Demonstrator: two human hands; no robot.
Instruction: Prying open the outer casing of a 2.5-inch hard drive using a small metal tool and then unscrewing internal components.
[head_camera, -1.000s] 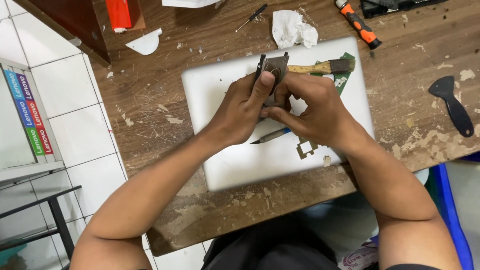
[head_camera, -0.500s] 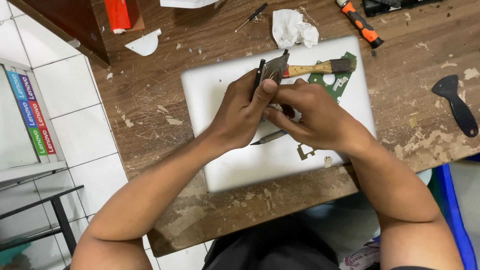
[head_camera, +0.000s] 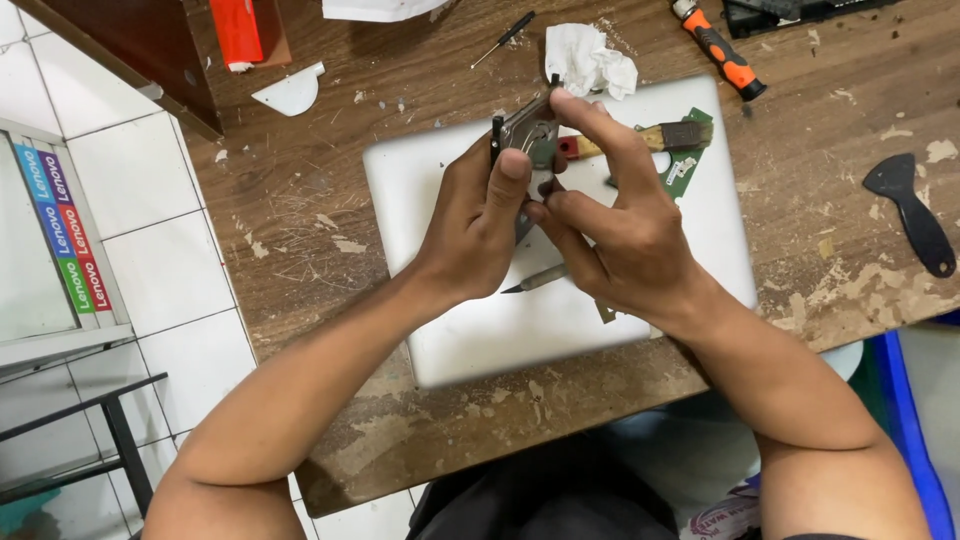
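Head view: both hands (head_camera: 560, 225) gripping metal part (head_camera: 527, 132)

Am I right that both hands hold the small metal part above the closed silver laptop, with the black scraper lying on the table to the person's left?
Not quite: the black scraper lies on the table to the person's right, as the head view shows. The left hand and right hand do hold the small metal part above the closed silver laptop.
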